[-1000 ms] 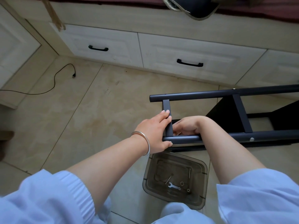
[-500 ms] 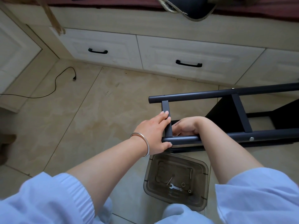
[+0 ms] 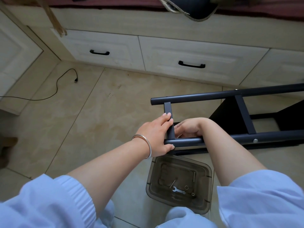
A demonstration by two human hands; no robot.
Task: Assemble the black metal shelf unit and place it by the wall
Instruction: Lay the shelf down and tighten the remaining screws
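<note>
- Shelf frame (image 3: 230,94) lies on its side, right of centre, running off the right edge; two long black tubes, flat crossbars between them.
- My left hand (image 3: 156,135) clamps the frame's left end: fingers laid over the end crossbar (image 3: 168,116), thumb curled under the near tube (image 3: 185,143).
- My right hand (image 3: 190,129) sits just right of that crossbar, between the tubes, fingers curled down behind the near tube; what they grip I cannot tell.
- Hands close together, the crossbar between them.
- Silver bangle (image 3: 146,147) on left wrist.
- Smoky plastic tub (image 3: 204,171) on the floor, lower centre, just below the near tube; inside, a small wrench (image 3: 178,190), hex keys, washers.
- Drawers (image 3: 197,51) with black handles across the top.
- Black cable (image 3: 57,86) on tile, upper left.
</note>
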